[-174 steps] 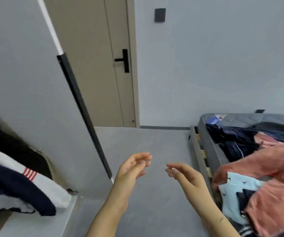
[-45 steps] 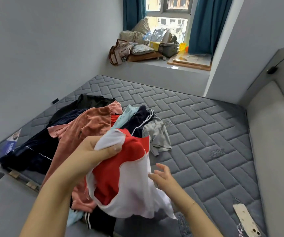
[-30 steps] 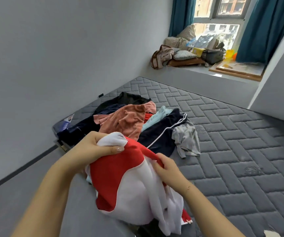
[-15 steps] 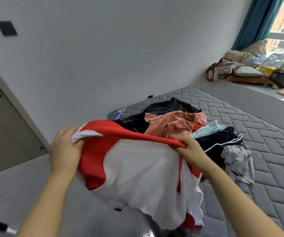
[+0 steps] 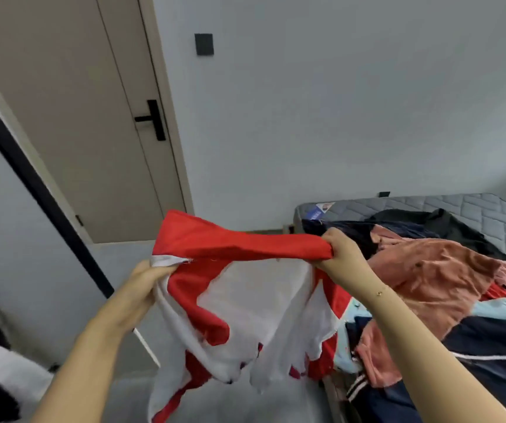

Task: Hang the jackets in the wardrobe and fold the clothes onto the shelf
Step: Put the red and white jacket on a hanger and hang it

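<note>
Red-and-white garment [image 5: 245, 300], limp cloth stretched between left hand [image 5: 151, 279] and right hand [image 5: 341, 248]

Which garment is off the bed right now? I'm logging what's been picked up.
The red and white garment: left hand and right hand hold it stretched in the air, while the salmon-pink top and dark clothes lie on the grey mattress.

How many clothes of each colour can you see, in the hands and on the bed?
Red and white: 1, the top held up by both hands
Pink: 1
Light blue: 1
Black: 1
Navy with white stripes: 1
Total: 5 that show; the bed pile may hide more.
</note>
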`<state>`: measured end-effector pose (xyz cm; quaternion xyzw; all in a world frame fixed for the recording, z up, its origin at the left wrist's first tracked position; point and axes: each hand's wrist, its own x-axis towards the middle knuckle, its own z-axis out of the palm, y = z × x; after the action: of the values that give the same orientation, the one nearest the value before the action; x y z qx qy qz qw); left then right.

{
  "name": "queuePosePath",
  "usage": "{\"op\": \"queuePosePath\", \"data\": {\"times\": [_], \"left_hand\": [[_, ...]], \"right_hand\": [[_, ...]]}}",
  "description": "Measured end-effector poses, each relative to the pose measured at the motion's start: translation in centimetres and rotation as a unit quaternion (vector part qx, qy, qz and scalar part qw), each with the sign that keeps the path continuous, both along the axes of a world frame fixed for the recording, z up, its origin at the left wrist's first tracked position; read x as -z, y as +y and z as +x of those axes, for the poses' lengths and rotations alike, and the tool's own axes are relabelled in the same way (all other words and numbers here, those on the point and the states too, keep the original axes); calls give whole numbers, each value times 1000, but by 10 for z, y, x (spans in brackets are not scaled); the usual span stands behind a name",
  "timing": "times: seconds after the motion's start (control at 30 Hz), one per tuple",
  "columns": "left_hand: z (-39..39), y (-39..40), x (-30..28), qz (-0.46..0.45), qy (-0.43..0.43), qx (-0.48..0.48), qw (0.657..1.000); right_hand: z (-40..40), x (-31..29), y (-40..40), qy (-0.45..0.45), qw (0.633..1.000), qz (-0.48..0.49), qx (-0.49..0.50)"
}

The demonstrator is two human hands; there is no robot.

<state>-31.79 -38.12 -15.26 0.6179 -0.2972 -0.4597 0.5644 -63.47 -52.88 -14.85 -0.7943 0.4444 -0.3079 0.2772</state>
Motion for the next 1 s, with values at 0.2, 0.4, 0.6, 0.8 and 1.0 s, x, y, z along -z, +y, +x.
{"op": "queuePosePath", "data": {"times": [0.2,0.4,0.6,0.8,1.0], "left_hand": [[56,69,-9,36,-13,100,994],[59,70,-2,52,-111,-253,960],[48,83,-6,159,-502,-418,740],[15,157,-26,262,-333,-392,816],[-15,214,-8,170,-142,-623,750]], "right_hand": [[83,20,-44,79,928,236,-278],[166,15,-81,-6,844,366,-391],[256,11,-71,-169,826,399,-361],[335,5,-31,-142,741,499,-426],[397,5,46,-64,706,493,-504]]}}
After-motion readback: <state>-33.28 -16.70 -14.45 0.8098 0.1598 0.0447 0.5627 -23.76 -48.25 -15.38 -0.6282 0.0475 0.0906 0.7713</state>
